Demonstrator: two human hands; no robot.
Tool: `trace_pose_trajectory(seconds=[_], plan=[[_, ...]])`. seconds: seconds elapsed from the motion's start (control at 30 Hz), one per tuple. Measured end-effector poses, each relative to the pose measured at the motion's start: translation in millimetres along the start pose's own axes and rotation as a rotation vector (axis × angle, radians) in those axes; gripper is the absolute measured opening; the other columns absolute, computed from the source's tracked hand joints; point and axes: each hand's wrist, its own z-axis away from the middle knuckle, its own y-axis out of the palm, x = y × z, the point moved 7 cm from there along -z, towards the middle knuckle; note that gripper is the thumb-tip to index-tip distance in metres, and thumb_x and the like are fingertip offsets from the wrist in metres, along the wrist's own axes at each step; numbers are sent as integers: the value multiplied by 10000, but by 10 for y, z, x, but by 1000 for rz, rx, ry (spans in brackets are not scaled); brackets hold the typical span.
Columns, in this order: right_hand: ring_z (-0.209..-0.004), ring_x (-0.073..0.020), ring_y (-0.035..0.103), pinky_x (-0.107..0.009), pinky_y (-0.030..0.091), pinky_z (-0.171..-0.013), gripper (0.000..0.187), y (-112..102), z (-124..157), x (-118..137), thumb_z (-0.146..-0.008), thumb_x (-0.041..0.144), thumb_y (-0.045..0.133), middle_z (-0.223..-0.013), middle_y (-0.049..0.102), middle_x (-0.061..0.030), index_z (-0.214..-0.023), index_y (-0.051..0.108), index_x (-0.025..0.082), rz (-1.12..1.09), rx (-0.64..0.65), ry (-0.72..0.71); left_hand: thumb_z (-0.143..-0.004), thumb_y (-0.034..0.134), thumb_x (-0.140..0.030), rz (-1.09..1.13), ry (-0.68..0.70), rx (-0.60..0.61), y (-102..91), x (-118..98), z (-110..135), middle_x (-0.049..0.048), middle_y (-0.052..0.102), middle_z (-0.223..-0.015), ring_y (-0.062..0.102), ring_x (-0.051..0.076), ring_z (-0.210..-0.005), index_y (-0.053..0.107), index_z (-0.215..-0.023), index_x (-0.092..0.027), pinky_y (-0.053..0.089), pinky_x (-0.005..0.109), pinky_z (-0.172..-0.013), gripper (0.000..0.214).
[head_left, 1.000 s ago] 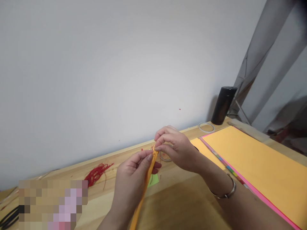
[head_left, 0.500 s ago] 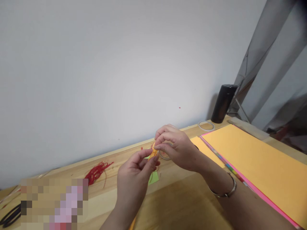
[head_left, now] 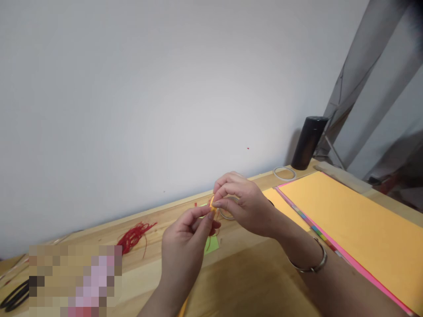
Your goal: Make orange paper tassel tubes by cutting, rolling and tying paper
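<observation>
Between my two hands is a small folded orange paper piece (head_left: 212,203), held just above the table. My left hand (head_left: 185,240) is closed, its thumb and forefinger pinching the lower part. At the upper end, the thumb and fingertips of my right hand (head_left: 243,200) press on the same piece. Fingers cover most of it, so its full shape is hidden. A thin reddish thread (head_left: 209,243) hangs below the left fingers. Under the hands lies a light green paper (head_left: 212,245), and behind the right hand a tape ring (head_left: 228,215) is partly covered.
Orange and pink sheets (head_left: 360,220) lie at the right. Behind them are a white ring (head_left: 284,173) and a black bottle (head_left: 307,143) near the wall. A red thread bundle (head_left: 134,237) and black scissor-like handles (head_left: 16,296) are at the left, beside a blurred-out patch.
My left thumb has shifted up over the orange paper piece, so less of it shows. My right hand stays at its upper end, nearly still.
</observation>
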Motion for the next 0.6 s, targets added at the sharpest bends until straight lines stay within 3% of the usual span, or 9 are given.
trace_pose_trajectory(seconds=[0.3, 0.43, 0.6], plan=[[-878, -141, 526, -304, 429, -818, 182, 24, -16, -48, -859, 153, 482, -848, 590, -23, -736, 613, 186, -24, 32, 6, -693, 675, -346, 36, -27, 147, 17, 59, -56, 27, 692, -583, 631, 150, -548, 708, -788, -182, 479, 211, -517, 193], [-929, -144, 529, -301, 426, -843, 71, 42, -14, -67, -841, 193, 542, -922, 586, -24, -842, 613, 202, -71, 74, 16, -706, 661, -338, 48, -17, 119, 10, 36, -47, 28, 690, -583, 633, 153, -554, 706, -786, -175, 479, 213, -518, 186], [-943, -139, 508, -288, 419, -834, 77, 76, -8, -71, -828, 181, 568, -934, 567, -15, -764, 605, 203, -19, 86, -1, -720, 651, -330, 30, -13, 144, 54, 8, -19, 21, 682, -572, 630, 146, -554, 707, -794, -174, 474, 203, -517, 181]])
